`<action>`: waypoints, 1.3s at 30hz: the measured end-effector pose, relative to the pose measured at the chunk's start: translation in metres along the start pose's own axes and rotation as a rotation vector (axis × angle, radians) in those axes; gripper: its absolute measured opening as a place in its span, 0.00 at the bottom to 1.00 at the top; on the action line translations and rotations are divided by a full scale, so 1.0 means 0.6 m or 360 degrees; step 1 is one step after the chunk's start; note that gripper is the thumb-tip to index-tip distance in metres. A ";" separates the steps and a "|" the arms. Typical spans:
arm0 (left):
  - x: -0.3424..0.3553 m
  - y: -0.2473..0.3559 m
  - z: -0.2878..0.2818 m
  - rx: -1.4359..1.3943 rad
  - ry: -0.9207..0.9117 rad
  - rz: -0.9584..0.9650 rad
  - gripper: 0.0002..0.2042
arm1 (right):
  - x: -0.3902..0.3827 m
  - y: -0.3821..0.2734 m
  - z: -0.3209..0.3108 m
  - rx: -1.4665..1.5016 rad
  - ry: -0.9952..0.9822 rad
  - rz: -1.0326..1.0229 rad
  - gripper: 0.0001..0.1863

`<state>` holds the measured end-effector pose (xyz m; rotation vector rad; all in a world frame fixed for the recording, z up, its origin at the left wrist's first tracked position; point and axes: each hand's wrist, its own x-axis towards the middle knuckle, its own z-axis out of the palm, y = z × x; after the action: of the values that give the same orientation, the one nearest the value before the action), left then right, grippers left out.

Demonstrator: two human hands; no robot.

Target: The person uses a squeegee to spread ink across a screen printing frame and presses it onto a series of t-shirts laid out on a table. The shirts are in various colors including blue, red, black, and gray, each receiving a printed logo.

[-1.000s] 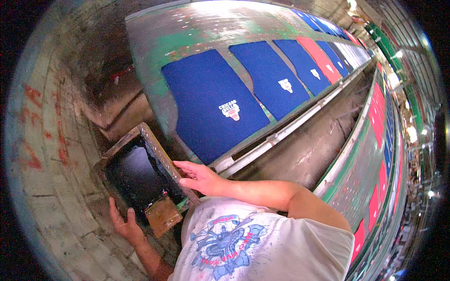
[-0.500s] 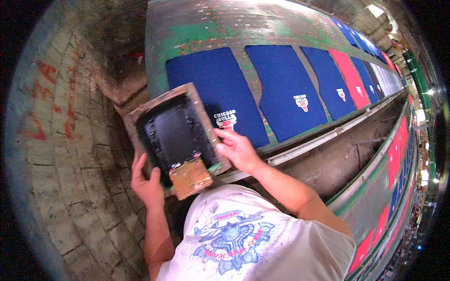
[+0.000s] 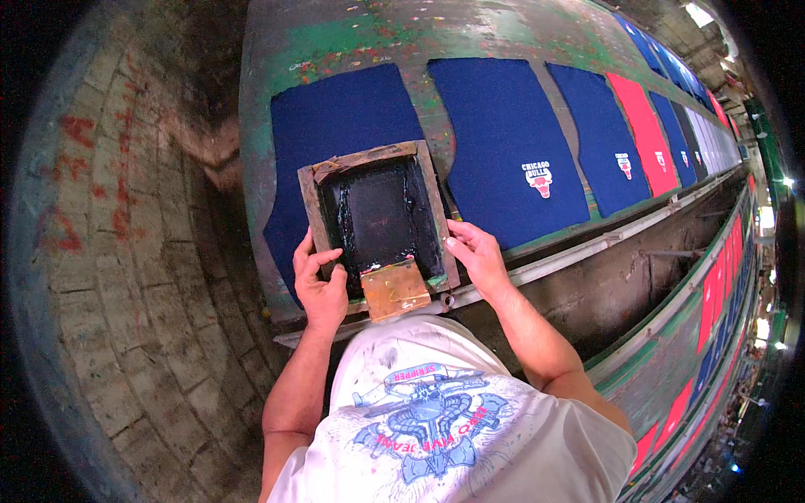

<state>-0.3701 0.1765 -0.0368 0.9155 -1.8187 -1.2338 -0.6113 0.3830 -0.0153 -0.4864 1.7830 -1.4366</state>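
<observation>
Head: your left grip (image 3: 321,285) and right grip (image 3: 480,256) clamp a rectangular brown wooden frame (image 3: 432,184)
Green worktop (image 3: 335,40): frame by near-left corner

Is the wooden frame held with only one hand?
No, the left hand grips the left side of the frame and the right hand holds its right side.

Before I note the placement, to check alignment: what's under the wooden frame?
Navy fabric shows past the far and left edges of the wooden frame, probably continuing beneath. Whatever lies directly under the frame, including any print, is covered.
</observation>
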 end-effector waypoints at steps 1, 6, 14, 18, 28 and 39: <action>-0.003 0.000 0.001 0.0009 0.0011 -0.0027 0.13 | -0.002 0.001 -0.001 -0.0002 0.0008 0.0015 0.25; -0.004 0.000 0.005 -0.0115 0.0039 -0.0087 0.10 | 0.004 0.009 0.002 -0.0022 0.0041 -0.0034 0.26; -0.003 -0.006 0.008 -0.0103 0.0048 -0.0189 0.10 | 0.001 0.012 0.006 -0.0077 0.0109 -0.0025 0.28; -0.001 -0.013 0.006 -0.0158 0.0050 -0.0252 0.10 | -0.003 0.007 0.014 -0.0065 0.0150 -0.0050 0.27; -0.001 -0.012 0.005 -0.0095 0.0045 -0.0205 0.10 | 0.000 0.016 0.014 0.0035 0.0224 -0.0050 0.25; 0.002 -0.005 0.001 -0.0071 0.0035 -0.0214 0.09 | 0.001 0.026 0.015 0.0046 0.0274 -0.0075 0.25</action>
<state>-0.3708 0.1749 -0.0398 1.0359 -1.7290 -1.3362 -0.6021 0.3814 -0.0308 -0.4018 1.8934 -1.5755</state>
